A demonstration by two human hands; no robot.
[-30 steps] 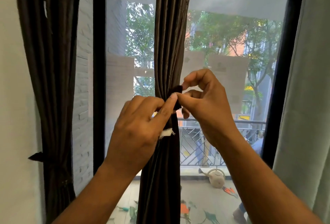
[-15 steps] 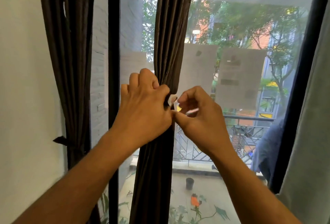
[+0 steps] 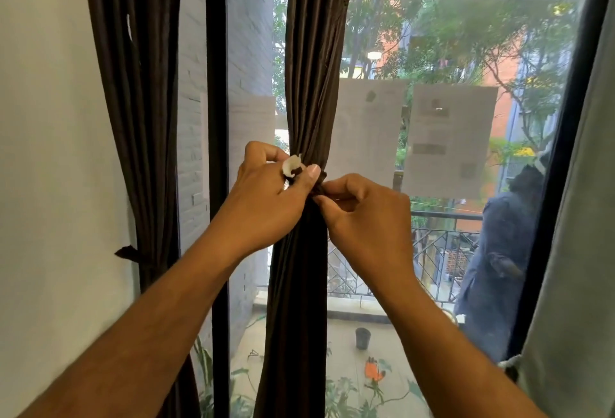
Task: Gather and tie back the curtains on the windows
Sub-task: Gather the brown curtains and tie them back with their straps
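Three curtains are hanging at the window: two dark brown ones of ribbed, slightly glossy cloth and one pale grey-green one. The middle brown curtain [image 3: 306, 84] is serving as the landmark, gathered into a narrow column in front of the glass. To its left, past the black window frame [image 3: 217, 118], the second brown curtain [image 3: 139, 84] is hanging against the white wall, already cinched by a dark tie [image 3: 128, 252]. Far to its right the grey-green curtain [image 3: 579, 251] is showing at the picture's edge.

Two bare hands are meeting at the waist of the middle curtain. The left hand [image 3: 266, 197] is curling nearly closed around the bundle from the left, its thumb pressing on the dark tieback band [image 3: 317, 184], with a small white tab [image 3: 292, 166] sticking up beside the thumb. The right hand [image 3: 366, 214] is pinching the band's end tightly between thumb and forefinger, just right of the curtain.

Two pale paper sheets [image 3: 449, 141] are sticking to the glass to the curtain's right.
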